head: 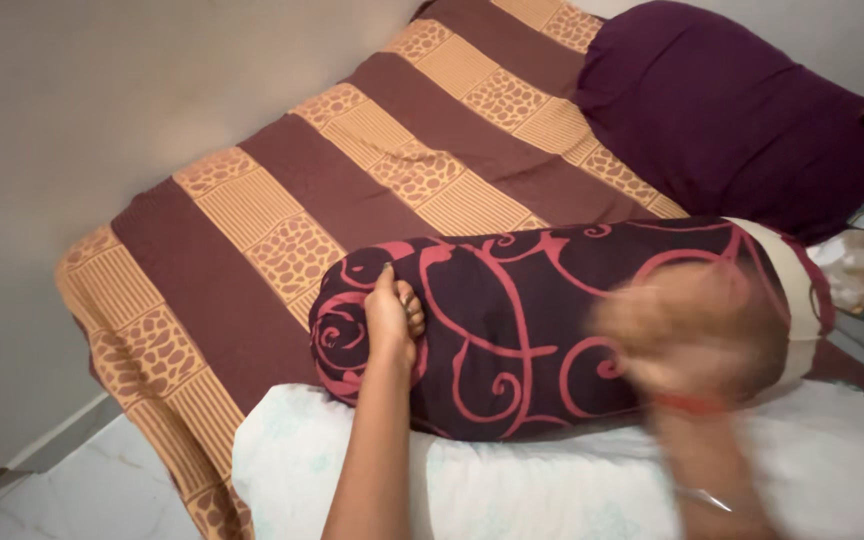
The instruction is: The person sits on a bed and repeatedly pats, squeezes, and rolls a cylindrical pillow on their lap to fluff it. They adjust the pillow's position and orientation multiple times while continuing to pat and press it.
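Observation:
A long bolster pillow (512, 320) in a dark cover with red swirls lies across the bed, on top of a white pillow (512, 485). My left hand (392, 318) grips the cover fabric near the bolster's left end. My right hand (697, 335) is over the right part of the bolster and is heavily blurred, so its grip is unclear. The bolster's right end shows a white inner cushion (792, 285) sticking out of the cover.
The bed carries a sheet (352, 190) striped in brown and patterned orange. A large purple pillow (722, 110) lies at the head, upper right. A grey wall runs along the left. Pale tiled floor (72, 500) shows at lower left; clutter sits at the right edge.

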